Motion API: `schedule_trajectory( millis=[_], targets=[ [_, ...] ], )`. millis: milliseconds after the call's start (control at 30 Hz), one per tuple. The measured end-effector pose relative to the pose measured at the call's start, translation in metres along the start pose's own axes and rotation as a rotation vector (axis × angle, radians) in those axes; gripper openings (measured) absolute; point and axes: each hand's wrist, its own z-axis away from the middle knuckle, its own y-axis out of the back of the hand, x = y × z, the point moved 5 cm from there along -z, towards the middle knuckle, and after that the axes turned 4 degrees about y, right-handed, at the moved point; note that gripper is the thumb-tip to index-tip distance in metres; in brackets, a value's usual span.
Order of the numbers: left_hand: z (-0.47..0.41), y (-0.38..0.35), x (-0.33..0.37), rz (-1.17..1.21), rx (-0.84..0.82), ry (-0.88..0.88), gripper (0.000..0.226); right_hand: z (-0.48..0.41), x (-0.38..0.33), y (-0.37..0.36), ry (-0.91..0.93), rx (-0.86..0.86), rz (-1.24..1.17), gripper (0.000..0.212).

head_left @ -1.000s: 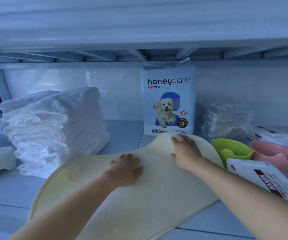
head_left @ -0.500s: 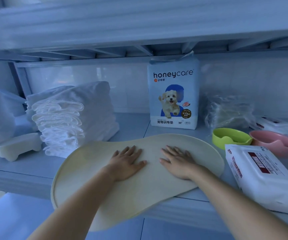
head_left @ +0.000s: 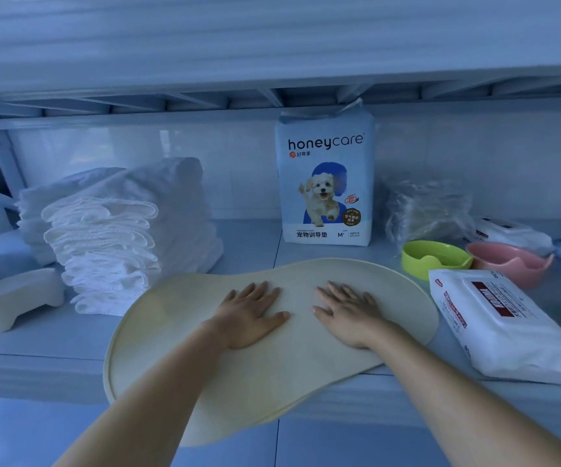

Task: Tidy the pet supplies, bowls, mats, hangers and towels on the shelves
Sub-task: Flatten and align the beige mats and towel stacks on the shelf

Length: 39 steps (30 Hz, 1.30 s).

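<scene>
A cream bone-shaped mat [head_left: 171, 318] lies on the shelf [head_left: 36, 338], its near left part hanging over the front edge. My left hand [head_left: 250, 315] and my right hand [head_left: 350, 315] both press flat on its middle, fingers straight and spread. A stack of folded white towels [head_left: 114, 237] stands to the left. A honeycare training-pad pack [head_left: 324, 183] stands upright at the back. A green bowl [head_left: 435, 257] and a pink bowl [head_left: 508, 262] sit to the right.
A white wipes pack [head_left: 505, 325] lies at the right front, another wipes pack [head_left: 511, 232] behind the bowls. A crumpled clear plastic bag [head_left: 427, 210] sits at the back right. A cream bone-shaped block [head_left: 13, 298] rests at the left. The upper shelf [head_left: 272, 62] hangs low overhead.
The mat's raised far end has been laid flat. My right hand slid back from the far edge to the middle beside my left hand. The view pulled back.
</scene>
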Motion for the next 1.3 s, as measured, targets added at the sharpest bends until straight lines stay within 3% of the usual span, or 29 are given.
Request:
schedule_trajectory(
  millis=[600,767,1033,1300],
  targets=[
    [-0.01,-0.006,-0.009,0.008,0.01,-0.197,0.07,0.031,-0.019,-0.004,-0.226,0.039,-0.026,0.062],
    [-0.01,-0.003,-0.013,0.155,0.112,-0.206,0.066,0.037,-0.024,-0.005,-0.259,0.057,-0.051,0.06],
    [-0.019,0.01,-0.021,0.275,0.29,-0.246,0.041,0.026,-0.024,0.018,-0.141,0.275,-0.155,0.048],
    [-0.043,0.026,-0.039,0.087,0.338,-0.152,0.042,-0.041,-0.018,0.037,0.044,0.244,-0.169,0.042]
  ],
)
